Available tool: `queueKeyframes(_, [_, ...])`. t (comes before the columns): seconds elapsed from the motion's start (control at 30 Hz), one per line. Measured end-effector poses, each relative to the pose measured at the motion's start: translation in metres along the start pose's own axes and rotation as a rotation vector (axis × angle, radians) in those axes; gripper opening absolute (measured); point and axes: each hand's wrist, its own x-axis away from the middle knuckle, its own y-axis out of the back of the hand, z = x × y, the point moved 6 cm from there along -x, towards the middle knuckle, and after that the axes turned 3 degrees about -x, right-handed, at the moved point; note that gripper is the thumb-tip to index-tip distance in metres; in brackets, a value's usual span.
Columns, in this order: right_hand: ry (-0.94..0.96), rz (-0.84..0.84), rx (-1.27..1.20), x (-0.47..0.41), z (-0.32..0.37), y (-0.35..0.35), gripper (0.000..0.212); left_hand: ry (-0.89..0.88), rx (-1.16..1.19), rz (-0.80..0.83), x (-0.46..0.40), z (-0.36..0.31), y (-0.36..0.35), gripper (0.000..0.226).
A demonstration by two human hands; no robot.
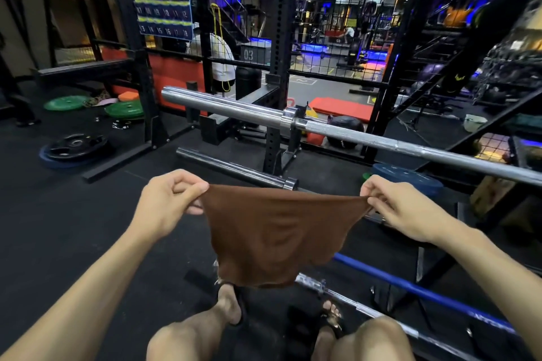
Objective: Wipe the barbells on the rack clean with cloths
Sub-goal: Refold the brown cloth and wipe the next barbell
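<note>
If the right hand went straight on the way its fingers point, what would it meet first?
The right hand points left along the cloth it pinches, so it would likely meet the left hand first; depth is unclear.

Cut off by the right edge: upper barbell [366, 138] and blue bar [425, 296]. Partly hidden behind brown cloth [272, 231]: lower barbell [234, 168], near its collar. Numbered wall chart [162, 4], far left, too blurred to read fully. Distant people too small to make out.

A cloth [272, 231] is held between left hand [168, 202] and right hand [401, 211]. Behind it, a barbell [322, 126] is set across the rack [278, 38]. Plates [76, 145] are laid on the floor, left.
</note>
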Motion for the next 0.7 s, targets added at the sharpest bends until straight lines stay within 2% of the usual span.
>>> queueKeyframes(0.07, [-0.041, -0.058, -0.040, 0.000, -0.006, -0.003, 0.031, -0.016, 0.037, 0.058, 0.001, -0.008, -0.002, 0.004])
queueKeyframes(0.13, [-0.145, -0.110, -0.184, -0.002, -0.010, -0.007, 0.034, -0.015, 0.054, 0.167, 0.003, -0.014, -0.009, 0.010])
queueKeyframes(0.2, [-0.312, -0.201, -0.443, -0.006, -0.013, -0.010, 0.036, -0.004, -0.022, 0.307, 0.004, -0.015, -0.016, 0.018])
queueKeyframes(0.3, [-0.542, -0.299, -0.845, -0.007, -0.013, -0.016, 0.035, -0.017, -0.175, 0.424, 0.006, -0.015, -0.021, 0.007])
queueKeyframes(0.37, [-0.589, -0.272, -0.893, -0.004, -0.014, -0.020, 0.034, 0.006, -0.155, 0.420, 0.008, -0.013, -0.022, 0.008])
queueKeyframes(0.47, [-0.605, -0.250, -0.940, 0.002, -0.019, -0.026, 0.026, 0.173, 0.143, 0.456, 0.013, -0.001, -0.030, 0.020])
queueKeyframes(0.53, [-0.624, -0.271, -0.984, 0.006, -0.025, -0.031, 0.022, 0.273, 0.251, 0.428, 0.012, 0.005, -0.036, 0.021])
queueKeyframes(0.63, [-0.673, -0.316, -1.012, 0.008, -0.026, -0.047, 0.019, 0.328, 0.111, 0.251, 0.008, 0.013, -0.043, 0.021])
queueKeyframes(0.7, [-0.677, -0.337, -1.023, 0.005, -0.014, -0.059, 0.017, 0.316, 0.074, 0.214, 0.010, 0.009, -0.056, 0.020])
